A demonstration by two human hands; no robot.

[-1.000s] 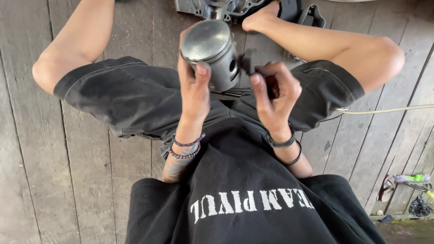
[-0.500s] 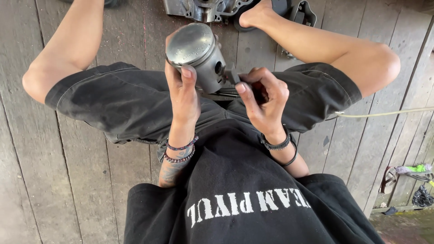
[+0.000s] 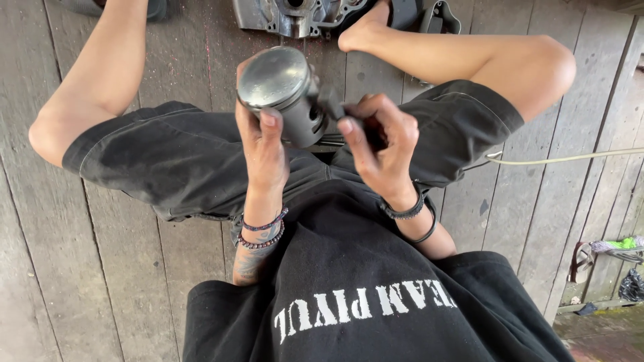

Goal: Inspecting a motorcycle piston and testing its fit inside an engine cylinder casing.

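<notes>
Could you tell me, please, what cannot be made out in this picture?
- Head view: the small dark part at the side of the piston; the right hand covers most of it.
- Head view: the piston's far side, behind the left hand.
- Head view: the metal engine casing, cut off by the top edge.
- Head view: the green thing, cut off at the right edge.

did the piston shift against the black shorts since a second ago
Cannot tell: the camera itself moved. The piston remains in the left hand over the lap of the black shorts.

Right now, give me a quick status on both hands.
Left hand grips piston. Right hand pinches small dark part at its side. Nothing in the way.
</notes>
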